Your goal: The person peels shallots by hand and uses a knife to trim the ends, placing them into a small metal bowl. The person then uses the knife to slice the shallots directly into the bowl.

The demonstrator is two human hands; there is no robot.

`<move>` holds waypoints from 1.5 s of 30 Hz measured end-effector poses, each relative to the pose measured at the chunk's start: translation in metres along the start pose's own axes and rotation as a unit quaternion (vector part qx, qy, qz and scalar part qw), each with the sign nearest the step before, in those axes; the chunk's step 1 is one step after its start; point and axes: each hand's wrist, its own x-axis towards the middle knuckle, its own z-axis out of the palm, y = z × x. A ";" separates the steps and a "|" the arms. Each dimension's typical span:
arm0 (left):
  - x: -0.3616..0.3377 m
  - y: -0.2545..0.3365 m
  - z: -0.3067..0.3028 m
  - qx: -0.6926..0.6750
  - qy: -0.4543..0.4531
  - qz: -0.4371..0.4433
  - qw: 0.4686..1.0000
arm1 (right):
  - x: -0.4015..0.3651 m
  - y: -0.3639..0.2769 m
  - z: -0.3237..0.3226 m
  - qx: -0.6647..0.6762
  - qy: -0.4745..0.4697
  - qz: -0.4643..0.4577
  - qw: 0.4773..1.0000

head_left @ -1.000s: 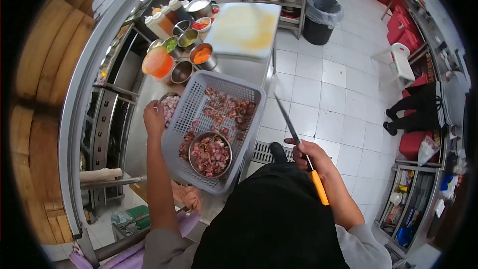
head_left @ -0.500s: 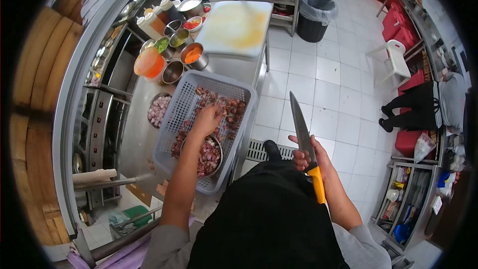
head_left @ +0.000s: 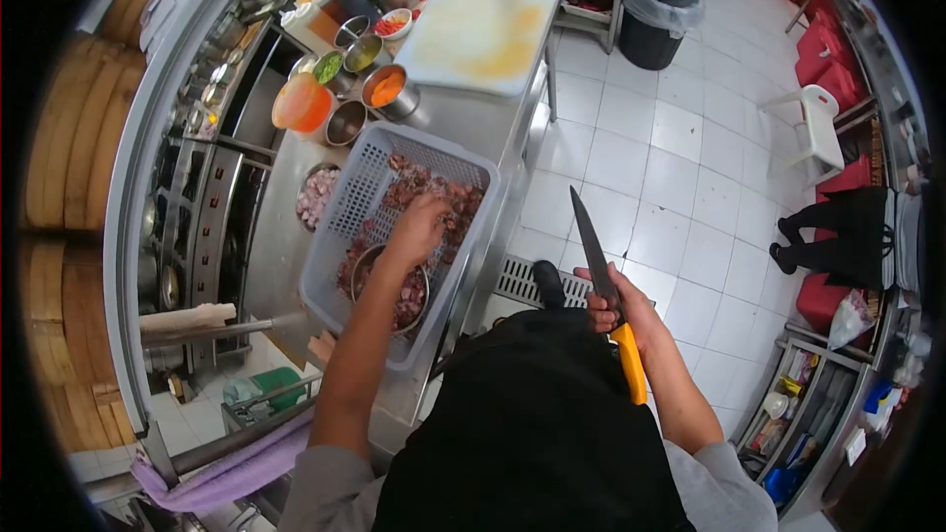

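Observation:
My left hand (head_left: 419, 229) reaches into a grey plastic basket (head_left: 347, 169), its fingers curled down among small reddish-brown pieces (head_left: 402, 180) that look like shallots in their skins. Whatever its fingertips grip is hidden. Beneath my left wrist, a round metal bowl (head_left: 425, 307) inside the basket holds more purplish-red pieces. My right hand (head_left: 631, 310) holds a kitchen knife (head_left: 627, 360) with a yellow handle, its dark blade pointing up and away from me, clear of the basket. Left of the basket stands a bowl of pale pink peeled shallots (head_left: 316, 197).
Beyond the basket are a stained white cutting board (head_left: 473, 34), a metal pot of orange pieces (head_left: 390, 91), an orange-red tub (head_left: 302, 104) and squeeze bottles (head_left: 313, 25). A lined black bin (head_left: 652, 34) stands on the tiled floor. Another person (head_left: 838, 229) is at the far right.
The view has shifted slightly, so the bin and cutting board sit higher and further right. My left hand stays over the pieces in the basket, and my right hand still holds the knife.

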 end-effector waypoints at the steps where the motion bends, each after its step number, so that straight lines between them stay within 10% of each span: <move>1: -0.001 0.002 0.010 0.037 -0.003 0.027 0.999 | -0.001 -0.002 0.001 -0.012 0.016 0.002 1.000; 10: -0.014 0.013 0.007 -0.085 0.146 -0.060 0.984 | -0.003 0.005 0.021 -0.123 -0.003 -0.048 0.991; 12: -0.035 0.022 -0.004 -0.219 0.212 -0.133 0.943 | 0.002 0.008 0.031 -0.215 0.021 -0.083 0.973; 14: -0.061 0.024 -0.012 -0.551 0.253 -0.208 0.767 | 0.006 0.008 0.044 -0.227 0.015 -0.073 0.971; 22: -0.143 0.036 -0.004 -0.743 0.280 -0.163 0.586 | 0.033 0.036 0.120 -0.375 -0.066 -0.082 0.921; 30: -0.172 0.051 -0.020 -0.577 0.271 -0.198 0.745 | 0.046 0.071 0.170 -0.491 -0.130 -0.120 0.853; 37: -0.190 0.077 -0.028 -0.724 0.306 -0.077 0.614 | 0.063 0.111 0.200 -0.511 -0.180 -0.210 0.814; 45: -0.197 0.066 -0.031 -0.734 0.318 -0.056 0.598 | 0.057 0.109 0.225 -0.556 -0.180 -0.233 0.777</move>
